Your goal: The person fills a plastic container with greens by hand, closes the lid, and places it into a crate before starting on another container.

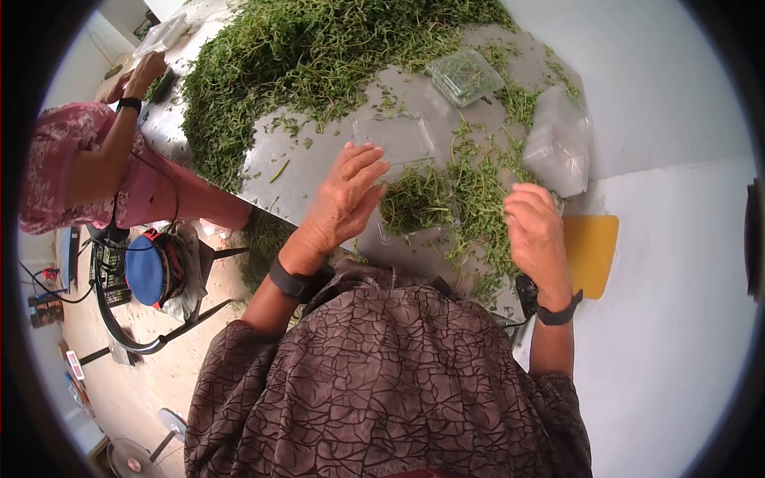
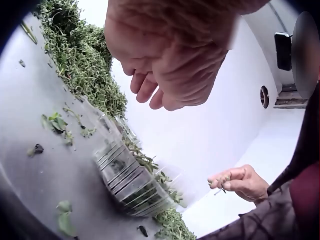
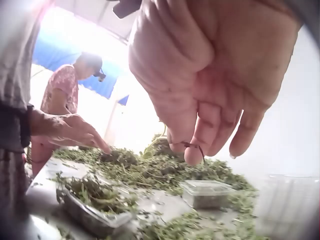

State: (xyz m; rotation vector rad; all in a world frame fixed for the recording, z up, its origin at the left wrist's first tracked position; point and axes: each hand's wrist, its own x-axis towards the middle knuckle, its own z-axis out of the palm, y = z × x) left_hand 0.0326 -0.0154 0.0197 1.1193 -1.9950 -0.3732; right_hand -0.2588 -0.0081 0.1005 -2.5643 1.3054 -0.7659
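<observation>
**Hands over a herb-filled tray at the table's near edge**

Near the front edge of the grey table (image 1: pixel 319 171), an open clear plastic tray (image 1: pixel 416 209) sits heaped with cut green herbs. The person's left hand (image 1: pixel 344 199) hovers just above the tray's left side, fingers spread and nearly straight, holding nothing; the left wrist view shows the same relaxed fingers (image 2: pixel 150 87) hanging over the tray (image 2: pixel 131 180). The right hand (image 1: pixel 535 227) is raised off the table to the right of the tray, its fingers curled in. From the right wrist view, the thumb and fingertips (image 3: pixel 195 150) pinch a thin dark sprig (image 3: pixel 197 146), and the left wrist view shows that hand (image 2: pixel 240 181) with a small stem between its fingers too.

Loose herb cuttings (image 1: pixel 478 199) lie scattered around the tray and along the table's right edge. Farther back, a large pile of herbs (image 1: pixel 295 56) covers much of the table. A closed clear container (image 1: pixel 466 76) with herbs inside stands beyond the tray, and a stack of empty clear trays (image 1: pixel 558 143) rests at the right edge. A yellow board (image 1: pixel 590 251) lies just off the table's near right corner. At the far left corner a second person in a pink patterned top (image 1: pixel 68 159) reaches onto the table.
</observation>
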